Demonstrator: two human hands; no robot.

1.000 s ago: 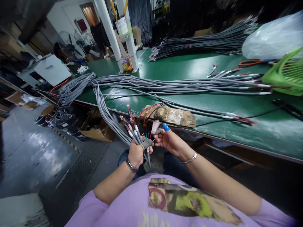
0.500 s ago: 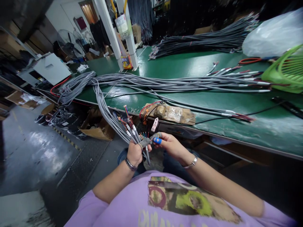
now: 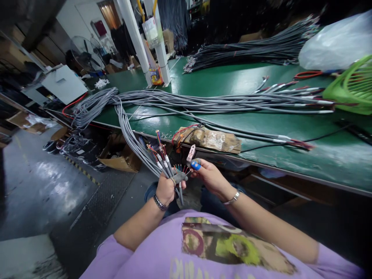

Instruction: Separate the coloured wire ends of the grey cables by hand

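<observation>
My left hand (image 3: pixel 168 188) is closed around several grey cables (image 3: pixel 132 141), with a grey cover on its thumb. The cables' white-sleeved ends (image 3: pixel 165 159) fan out above the fist and show bundles of thin coloured wires. From one cable at the thumb, short coloured wires (image 3: pixel 180 169) are spread apart. My right hand (image 3: pixel 207 174), with blue tape on the thumb and a grey cover on a fingertip, pinches at the end of one of these thin wires. Just above its fingertips hangs a small pink tool (image 3: pixel 190 153) at the bench edge.
Long grey cables (image 3: pixel 203 101) lie across the green bench (image 3: pixel 290 128). A taped wooden block (image 3: pixel 210 139) sits at its front edge. Black cables (image 3: pixel 247 50), a plastic bag (image 3: pixel 337 42) and a green basket (image 3: pixel 351 87) are farther back. A cardboard box (image 3: pixel 120 155) stands below at left.
My right hand has moved slightly up and away from my left thumb, so the spread coloured wires show more clearly. My left hand keeps its hold on the cables.
</observation>
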